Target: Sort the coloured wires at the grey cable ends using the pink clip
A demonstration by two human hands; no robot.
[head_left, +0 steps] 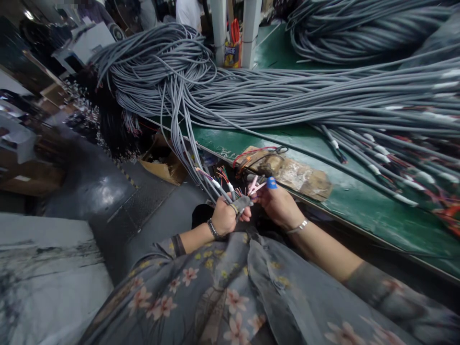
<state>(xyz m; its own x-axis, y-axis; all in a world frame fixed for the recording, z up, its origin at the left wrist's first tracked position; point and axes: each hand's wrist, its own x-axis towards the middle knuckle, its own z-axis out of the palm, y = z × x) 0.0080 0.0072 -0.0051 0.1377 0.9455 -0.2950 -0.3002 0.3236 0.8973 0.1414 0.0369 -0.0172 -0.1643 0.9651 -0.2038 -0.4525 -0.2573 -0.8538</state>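
Note:
My left hand (225, 216) is closed around a few grey cables (196, 160), with a grey cover on its thumb. Their stripped ends fan out above the fist as thin coloured wires (223, 173), below which white sleeves (216, 183) show. Close beside it, my right hand (278, 205) is pinched, a blue cover on its thumb. Pale pinkish strips (256, 186) cross at its fingertips, next to the wire ends; their exact kind is too small to tell. The held cables run up to the large grey cable bundle (161, 62) on the green table (298, 139).
A tape-wrapped brown block (294, 172) with loose red and black wires lies at the table edge. Many sleeved cable ends (381, 158) spread to the right. Behind stand white posts (251, 33) and a coiled cable heap (352, 33). An open cardboard box (161, 170) sits below.

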